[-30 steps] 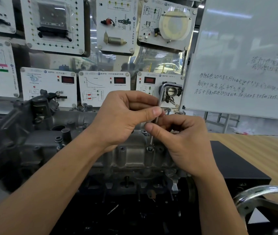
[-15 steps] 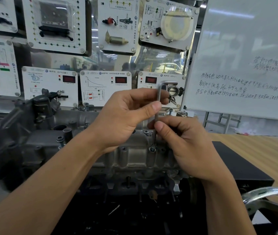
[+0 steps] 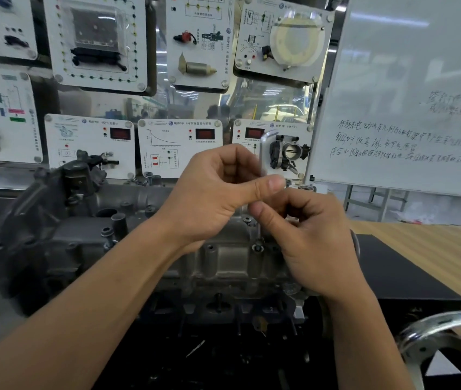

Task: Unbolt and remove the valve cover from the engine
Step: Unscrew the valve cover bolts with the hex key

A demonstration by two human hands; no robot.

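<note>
key (image 3: 258, 234) swung, bolt (image 3: 257, 248) seemingly at cover (image 3: 223, 258) edge

Hands at work on engine: left hand (image 3: 215, 192) and right hand (image 3: 311, 243) meet above grey valve cover (image 3: 223, 260), both pinching motion-blurred hex key (image 3: 258, 233). Key tip seated in bolt (image 3: 257, 248) near cover's front edge, toward its right end. Second bolt (image 3: 247, 220) just behind. Training panels (image 3: 178, 147) and whiteboard (image 3: 406, 80) at rear.
</note>
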